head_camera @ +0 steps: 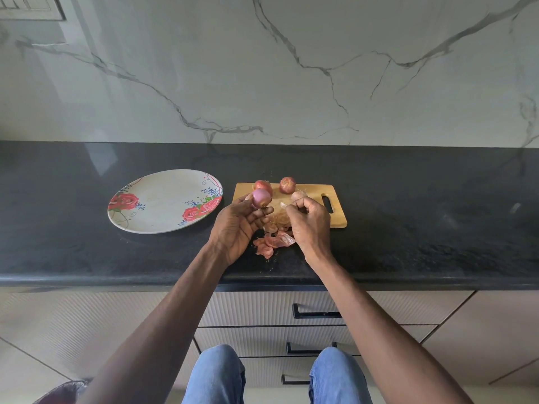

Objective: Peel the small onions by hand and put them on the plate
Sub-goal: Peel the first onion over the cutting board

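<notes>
The left hand [237, 221] is holding a small, glossy purple onion with its skin off [261, 198] at the tips of its thumb and fingers, lifted just above the near-left corner of the pale wooden cutting board with a slot handle [320, 209]. Holding it at the fingertips is leaving most of the bulb exposed, probably so the other hand can reach any last scraps. The right hand [310, 224] is curling its fingers inward and pinching what looks like a thin pale flake of skin [282, 205] between thumb and forefinger, just beside the onion; it appears to be pulling that flake away.

Below and between the two hands, a loose heap of pink and tan papery peels [275, 240] is lying partly on the board's near edge and partly on the black speckled stone countertop [408, 243], which suggests the peeling is being done right over that spot so the waste drops in one place.

Three small reddish onions with their skins on [287, 185] are sitting at the far side of the board, within easy reach. The round white plate with red rose print [163, 199] is lying on the counter just left of the board, carrying no onions yet. Judging from this, the held onion is nearly ready to go there.
</notes>
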